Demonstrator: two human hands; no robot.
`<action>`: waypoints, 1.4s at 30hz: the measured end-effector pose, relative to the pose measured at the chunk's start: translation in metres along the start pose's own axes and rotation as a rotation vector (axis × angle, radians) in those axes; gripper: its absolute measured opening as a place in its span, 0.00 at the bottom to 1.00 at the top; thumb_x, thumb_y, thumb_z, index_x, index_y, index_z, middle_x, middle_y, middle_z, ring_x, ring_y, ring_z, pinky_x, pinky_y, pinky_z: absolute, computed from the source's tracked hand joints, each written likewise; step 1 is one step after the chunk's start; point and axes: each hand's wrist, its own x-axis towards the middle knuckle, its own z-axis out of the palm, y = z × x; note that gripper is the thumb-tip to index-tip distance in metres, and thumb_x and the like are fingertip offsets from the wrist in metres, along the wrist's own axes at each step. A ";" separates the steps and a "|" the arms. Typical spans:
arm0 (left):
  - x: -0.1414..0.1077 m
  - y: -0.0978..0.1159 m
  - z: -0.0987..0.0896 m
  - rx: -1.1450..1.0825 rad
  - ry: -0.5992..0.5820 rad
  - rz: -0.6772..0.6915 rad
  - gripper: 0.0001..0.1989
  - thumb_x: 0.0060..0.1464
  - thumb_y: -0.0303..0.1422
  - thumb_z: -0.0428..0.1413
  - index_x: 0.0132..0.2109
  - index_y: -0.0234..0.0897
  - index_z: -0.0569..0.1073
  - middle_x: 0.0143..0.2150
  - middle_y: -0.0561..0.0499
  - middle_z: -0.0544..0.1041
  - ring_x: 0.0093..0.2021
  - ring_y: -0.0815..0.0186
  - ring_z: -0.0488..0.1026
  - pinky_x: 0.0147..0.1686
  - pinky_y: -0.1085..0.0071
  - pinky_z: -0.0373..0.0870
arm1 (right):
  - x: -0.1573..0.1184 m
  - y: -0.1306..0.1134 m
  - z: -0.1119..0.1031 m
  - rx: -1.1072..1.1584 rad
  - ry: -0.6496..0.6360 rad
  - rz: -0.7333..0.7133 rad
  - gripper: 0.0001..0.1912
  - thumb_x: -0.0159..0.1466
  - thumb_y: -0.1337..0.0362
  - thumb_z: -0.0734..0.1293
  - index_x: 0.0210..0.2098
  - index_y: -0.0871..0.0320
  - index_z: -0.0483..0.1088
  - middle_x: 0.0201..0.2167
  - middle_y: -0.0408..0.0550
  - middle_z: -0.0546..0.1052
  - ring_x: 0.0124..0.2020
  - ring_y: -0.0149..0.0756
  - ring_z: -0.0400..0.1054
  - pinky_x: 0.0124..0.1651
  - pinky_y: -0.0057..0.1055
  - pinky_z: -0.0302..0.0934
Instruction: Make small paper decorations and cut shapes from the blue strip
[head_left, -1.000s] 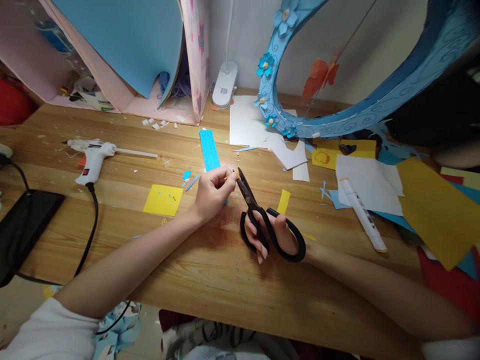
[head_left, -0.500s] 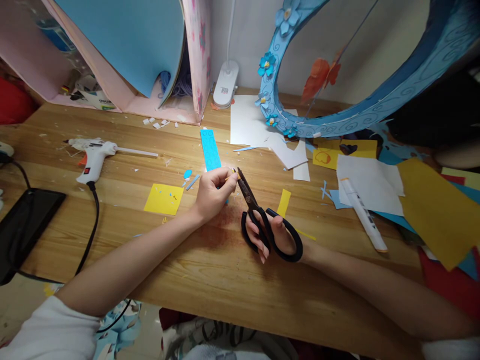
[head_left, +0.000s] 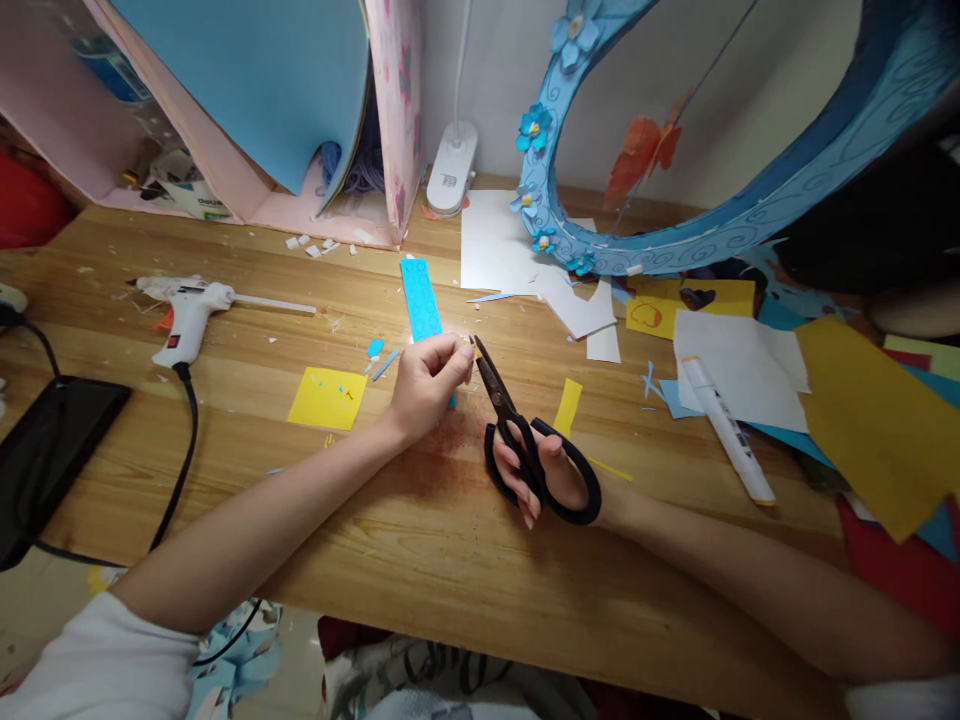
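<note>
Pinched in the fingertips of my left hand (head_left: 426, 388) is a tiny piece of yellow-orange paper (head_left: 475, 350), mostly hidden by the fingers. My right hand (head_left: 541, 462) has its fingers through the handles of black scissors (head_left: 513, 425). The blades point up and left, slightly parted, with their tips right beside the small paper piece. Beneath and behind my left hand lies a blue paper strip (head_left: 422, 298) with drawn outlines. A short yellow paper strip (head_left: 568, 407) rests beyond my right hand.
A white glue gun (head_left: 184, 310) lies at left near a yellow paper square (head_left: 328, 398). At right are a white marker (head_left: 727, 430) and piled coloured paper. A blue flower-decorated ring (head_left: 551, 180) stands at the back, beside white paper sheets (head_left: 491, 245).
The scissor blades have parted slightly and the handles have drawn a little closer together or turned. My left hand stays almost in place, pinching the small piece.
</note>
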 end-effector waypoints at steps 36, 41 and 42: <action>0.000 0.008 0.004 0.187 0.112 0.115 0.18 0.52 0.32 0.51 0.18 0.37 0.55 0.16 0.59 0.52 0.18 0.76 0.49 0.17 0.76 0.47 | -0.007 -0.015 0.009 -0.128 -0.044 -0.072 0.33 0.51 0.31 0.58 0.28 0.58 0.61 0.18 0.36 0.63 0.12 0.21 0.56 0.17 0.23 0.65; 0.000 0.013 0.004 0.265 0.122 0.170 0.16 0.50 0.29 0.52 0.18 0.36 0.56 0.16 0.59 0.52 0.17 0.77 0.49 0.16 0.77 0.47 | -0.007 -0.014 0.007 -0.106 -0.051 -0.073 0.32 0.52 0.32 0.60 0.29 0.58 0.61 0.19 0.36 0.64 0.12 0.21 0.57 0.17 0.22 0.65; 0.000 0.014 0.004 0.278 0.125 0.182 0.16 0.49 0.29 0.52 0.18 0.36 0.56 0.16 0.59 0.52 0.17 0.77 0.49 0.16 0.77 0.46 | -0.007 -0.013 0.007 -0.104 -0.053 -0.071 0.32 0.52 0.32 0.60 0.29 0.58 0.61 0.19 0.36 0.64 0.12 0.21 0.57 0.18 0.22 0.65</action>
